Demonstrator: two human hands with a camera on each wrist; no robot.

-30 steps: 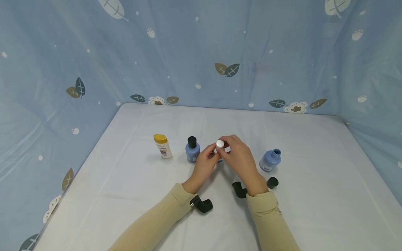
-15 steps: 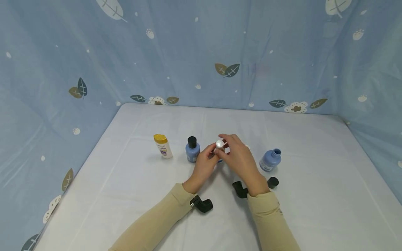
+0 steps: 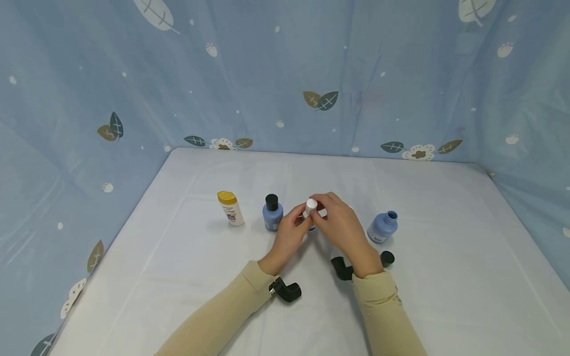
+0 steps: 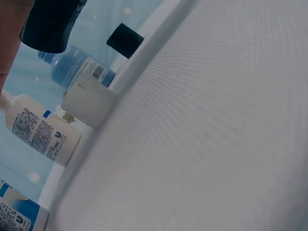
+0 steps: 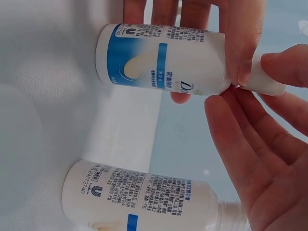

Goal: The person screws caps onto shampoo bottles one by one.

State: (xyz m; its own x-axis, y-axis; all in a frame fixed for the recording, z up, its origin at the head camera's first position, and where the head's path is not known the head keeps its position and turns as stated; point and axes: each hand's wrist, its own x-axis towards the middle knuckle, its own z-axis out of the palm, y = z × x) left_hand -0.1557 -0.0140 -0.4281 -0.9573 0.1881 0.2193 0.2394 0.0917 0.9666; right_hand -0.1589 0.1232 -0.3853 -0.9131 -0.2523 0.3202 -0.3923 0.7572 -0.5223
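Observation:
In the right wrist view, a small white shampoo bottle (image 5: 192, 62) with a blue label band stands on the table. My left hand (image 3: 287, 243) holds it, fingers wrapped behind its body and one digit along its shoulder. Thumb and fingers of my right hand (image 3: 343, 231) pinch the white cap (image 5: 270, 79) at the bottle's neck. Seen from the head, this cap (image 3: 311, 204) shows between both hands, which hide most of the bottle. Close beside it, a second white bottle (image 5: 139, 192) has a bare neck. A loose white cap (image 4: 89, 103) lies on the table near that one.
A blue bottle with a bare neck (image 3: 383, 227) stands at the right, a loose black cap (image 3: 387, 258) in front of it. Left of my hands are a black-capped blue bottle (image 3: 272, 217) and a yellow-capped white bottle (image 3: 231, 210). Black wrist cameras (image 3: 287, 290) jut out below my wrists.
The fingers of my right hand have shifted slightly around the white cap. My left hand stays in place on the bottle, and the other bottles and caps have not moved.

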